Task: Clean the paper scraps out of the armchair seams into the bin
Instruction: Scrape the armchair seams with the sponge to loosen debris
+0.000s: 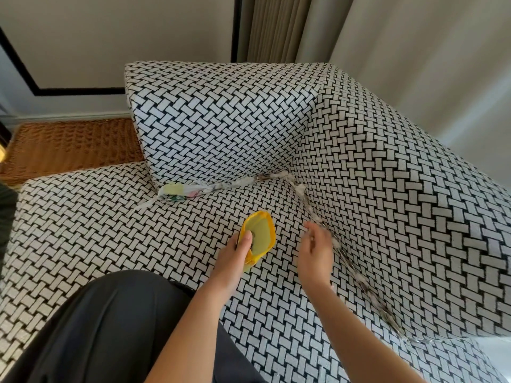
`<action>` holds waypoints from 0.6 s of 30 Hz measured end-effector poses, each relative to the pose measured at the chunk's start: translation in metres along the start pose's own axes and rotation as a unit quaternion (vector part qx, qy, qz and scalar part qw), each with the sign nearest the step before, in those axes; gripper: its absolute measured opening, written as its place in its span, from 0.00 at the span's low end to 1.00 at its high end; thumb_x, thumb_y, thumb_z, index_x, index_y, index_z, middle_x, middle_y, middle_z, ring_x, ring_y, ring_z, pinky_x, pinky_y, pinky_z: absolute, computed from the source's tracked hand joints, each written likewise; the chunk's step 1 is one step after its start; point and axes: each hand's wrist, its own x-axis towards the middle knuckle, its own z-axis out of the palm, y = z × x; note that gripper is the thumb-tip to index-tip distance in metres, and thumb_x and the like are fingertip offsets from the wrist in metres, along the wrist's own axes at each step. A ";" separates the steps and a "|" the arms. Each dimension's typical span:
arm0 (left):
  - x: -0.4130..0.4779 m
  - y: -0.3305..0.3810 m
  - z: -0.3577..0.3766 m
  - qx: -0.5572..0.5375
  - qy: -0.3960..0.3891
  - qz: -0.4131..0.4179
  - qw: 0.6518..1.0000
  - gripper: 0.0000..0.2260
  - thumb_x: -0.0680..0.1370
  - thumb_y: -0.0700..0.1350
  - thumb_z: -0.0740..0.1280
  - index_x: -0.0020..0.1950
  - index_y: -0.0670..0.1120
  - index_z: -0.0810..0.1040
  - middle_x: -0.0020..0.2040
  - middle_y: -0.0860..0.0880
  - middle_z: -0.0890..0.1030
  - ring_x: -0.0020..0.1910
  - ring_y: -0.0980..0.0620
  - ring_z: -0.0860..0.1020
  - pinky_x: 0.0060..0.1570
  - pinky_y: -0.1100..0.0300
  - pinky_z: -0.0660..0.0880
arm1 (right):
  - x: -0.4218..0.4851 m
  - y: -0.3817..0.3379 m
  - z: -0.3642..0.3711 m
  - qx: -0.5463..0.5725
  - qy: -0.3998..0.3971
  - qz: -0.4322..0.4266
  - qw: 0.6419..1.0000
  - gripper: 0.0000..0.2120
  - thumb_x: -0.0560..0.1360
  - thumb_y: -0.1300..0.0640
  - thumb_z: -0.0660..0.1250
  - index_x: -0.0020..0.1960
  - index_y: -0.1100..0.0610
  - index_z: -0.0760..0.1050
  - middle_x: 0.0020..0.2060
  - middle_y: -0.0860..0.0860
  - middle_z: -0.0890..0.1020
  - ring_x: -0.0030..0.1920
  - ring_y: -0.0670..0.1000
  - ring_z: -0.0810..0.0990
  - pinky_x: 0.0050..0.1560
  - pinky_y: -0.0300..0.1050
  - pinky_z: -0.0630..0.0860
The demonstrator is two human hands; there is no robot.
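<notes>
Nearest the camera, the person's dark grey garment (pixel 110 327) covers the lower left, and two bare forearms reach out over the black-and-white basket-weave armchair seat (pixel 96 230). The left hand (pixel 235 258) grips a small yellow plastic bin (pixel 261 233), fingers curled round its side and thumb pressed over the rim. The bin is tipped so that its open mouth faces up and towards the camera. Just beside it, the right hand (pixel 315 255) hovers with fingers loosely spread towards the side seam. It appears to hold nothing, though motion blur hides its fingertips. Shredded white and grey paper scraps (pixel 367 288) are wedged along that seam, where the seat meets the patterned right armrest (pixel 401 189), and they run back to the rear corner. A second line of crumpled pale paper strips (pixel 210 187) lies in the seam under the patterned backrest (pixel 221 120), so most of the task seems to remain. The risk lies in the transfer. A loose pinch could drop light scraps on the busy weave, where they would be hard to spot, and pressing down could drive them deeper into the crease. The tilted bin could also spill anything inside, though its contents cannot be made out. Beyond the chair sit a brown wicker surface (pixel 72 145) and pale pleated curtains (pixel 271 26).
</notes>
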 end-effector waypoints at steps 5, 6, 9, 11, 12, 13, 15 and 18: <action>0.000 -0.005 0.003 0.021 0.002 0.011 1.000 0.25 0.76 0.65 0.54 0.66 0.51 0.66 0.58 0.51 0.70 0.51 0.58 0.71 0.44 0.66 0.67 | 0.000 0.023 0.016 -0.154 -0.043 -0.086 0.983 0.09 0.75 0.60 0.61 0.54 0.56 0.75 0.50 0.53 0.76 0.46 0.54 0.77 0.47 0.50 0.75; -0.002 -0.005 0.004 0.023 -0.003 0.014 1.000 0.22 0.77 0.64 0.54 0.65 0.53 0.66 0.59 0.50 0.70 0.51 0.58 0.71 0.43 0.66 0.67 | 0.006 0.021 0.014 -0.146 -0.047 -0.075 0.985 0.09 0.76 0.61 0.60 0.55 0.57 0.74 0.53 0.53 0.75 0.45 0.53 0.77 0.45 0.49 0.76; -0.007 -0.005 0.008 0.042 -0.004 0.014 0.999 0.27 0.76 0.63 0.52 0.71 0.51 0.63 0.61 0.49 0.69 0.56 0.53 0.69 0.43 0.66 0.67 | 0.018 0.034 -0.001 -0.188 -0.043 -0.022 0.981 0.13 0.79 0.58 0.57 0.62 0.57 0.70 0.63 0.52 0.68 0.44 0.48 0.75 0.34 0.40 0.73; -0.007 -0.005 0.010 0.039 0.008 0.015 0.999 0.25 0.78 0.59 0.51 0.71 0.48 0.63 0.59 0.49 0.69 0.56 0.52 0.69 0.40 0.67 0.66 | 0.020 0.042 -0.008 -0.246 -0.024 0.026 0.969 0.18 0.79 0.53 0.57 0.67 0.55 0.66 0.66 0.52 0.67 0.51 0.51 0.76 0.37 0.41 0.74; -0.007 -0.005 0.011 0.038 0.011 0.014 0.999 0.24 0.79 0.58 0.51 0.71 0.47 0.63 0.58 0.50 0.69 0.55 0.53 0.69 0.39 0.68 0.66 | 0.020 0.042 -0.009 -0.272 -0.024 0.051 0.961 0.19 0.79 0.51 0.56 0.69 0.55 0.64 0.67 0.53 0.66 0.55 0.52 0.75 0.40 0.42 0.74; -0.006 -0.005 0.011 0.039 0.012 0.015 0.999 0.24 0.79 0.57 0.52 0.71 0.47 0.64 0.57 0.50 0.69 0.54 0.53 0.70 0.39 0.68 0.66 | 0.021 0.041 -0.008 -0.297 -0.028 0.066 0.952 0.21 0.79 0.50 0.55 0.70 0.55 0.61 0.68 0.53 0.65 0.57 0.53 0.74 0.43 0.44 0.74; -0.006 -0.005 0.011 0.038 0.009 0.015 0.999 0.23 0.79 0.57 0.52 0.70 0.47 0.64 0.58 0.49 0.70 0.52 0.55 0.70 0.39 0.68 0.67 | 0.024 0.037 -0.005 -0.338 -0.042 0.075 0.937 0.23 0.80 0.49 0.53 0.73 0.55 0.56 0.69 0.54 0.64 0.58 0.54 0.73 0.47 0.45 0.75; -0.007 -0.005 0.012 0.044 0.007 0.014 0.999 0.23 0.80 0.57 0.52 0.71 0.47 0.64 0.59 0.48 0.70 0.55 0.52 0.70 0.45 0.65 0.68 | 0.030 0.032 -0.001 -0.349 -0.052 0.084 0.932 0.24 0.80 0.51 0.53 0.74 0.56 0.54 0.69 0.53 0.66 0.58 0.54 0.75 0.45 0.45 0.74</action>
